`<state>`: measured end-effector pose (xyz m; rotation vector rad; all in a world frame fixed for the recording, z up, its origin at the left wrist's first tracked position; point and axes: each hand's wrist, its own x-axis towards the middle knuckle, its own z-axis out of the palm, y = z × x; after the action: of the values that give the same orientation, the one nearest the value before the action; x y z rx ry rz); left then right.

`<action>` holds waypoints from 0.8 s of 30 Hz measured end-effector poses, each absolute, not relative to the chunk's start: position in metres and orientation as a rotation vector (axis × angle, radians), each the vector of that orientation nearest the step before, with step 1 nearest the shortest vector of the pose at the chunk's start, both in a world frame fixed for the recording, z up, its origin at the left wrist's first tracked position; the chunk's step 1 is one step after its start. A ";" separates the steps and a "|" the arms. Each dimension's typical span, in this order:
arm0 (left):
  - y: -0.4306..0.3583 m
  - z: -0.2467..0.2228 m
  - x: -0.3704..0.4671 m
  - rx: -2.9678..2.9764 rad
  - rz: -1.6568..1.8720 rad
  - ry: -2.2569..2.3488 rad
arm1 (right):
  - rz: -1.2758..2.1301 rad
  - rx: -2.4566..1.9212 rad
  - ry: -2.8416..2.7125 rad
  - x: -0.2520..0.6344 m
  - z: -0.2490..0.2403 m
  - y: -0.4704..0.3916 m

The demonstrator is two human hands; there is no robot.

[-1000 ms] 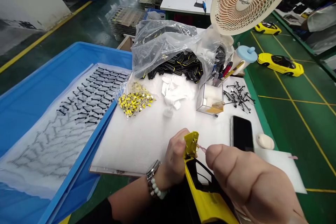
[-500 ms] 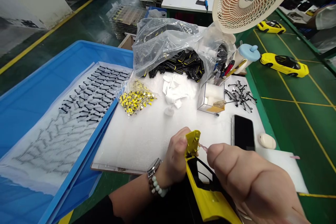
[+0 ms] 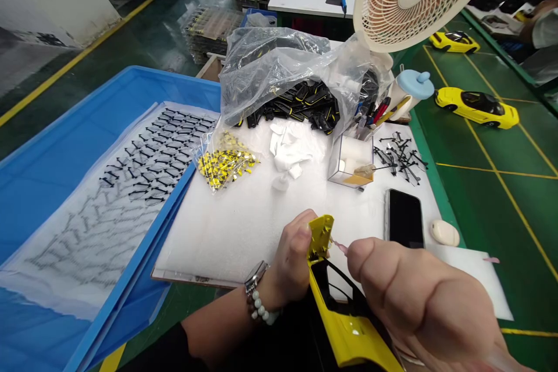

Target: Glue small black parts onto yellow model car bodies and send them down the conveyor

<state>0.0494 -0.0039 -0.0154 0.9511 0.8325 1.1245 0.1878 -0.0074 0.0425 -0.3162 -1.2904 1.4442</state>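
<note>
My L hand (image 3: pixel 294 256) is gripping the yellow car body (image 3: pixel 344 331) near its raised flap (image 3: pixel 320 238), fingers closed round the flap's L edge; the body is running down from that hand toward the bottom of the view, past the table's (image 3: pixel 209 232) near edge. My R hand (image 3: pixel 418 296) is curled shut just R of the flap, fingertips pinching a thin pink piece (image 3: pixel 340 247) whose tip is pointing at the flap's inner face; can't tell if it's touching. R hand is partly covering the body's R side.

Phone (image 3: pixel 404 218) and white oval case (image 3: pixel 444 233) are lying beyond my R hand, by the table's R edge. Loose black parts (image 3: pixel 401 157) are sitting near the far R corner, clear box (image 3: pixel 351 163) just L of them. Bag w/ yellow bits (image 3: pixel 224 163) is lying at the table's L edge, next to the blue tray (image 3: pixel 174 78); big plastic bag (image 3: pixel 279 75) of black pcs is filling the far edge.
</note>
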 end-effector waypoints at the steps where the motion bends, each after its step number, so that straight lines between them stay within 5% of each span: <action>1: -0.004 -0.015 0.050 0.962 1.126 0.834 | 1.384 -0.294 -1.268 0.186 0.043 -0.007; 24: -0.004 -0.014 0.050 0.934 1.056 0.872 | 1.455 -0.210 -1.278 0.185 0.047 -0.004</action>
<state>0.0497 -0.0037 -0.0137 0.9343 0.8718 1.0560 0.1851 -0.0038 0.0470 -0.2098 -1.2775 1.4552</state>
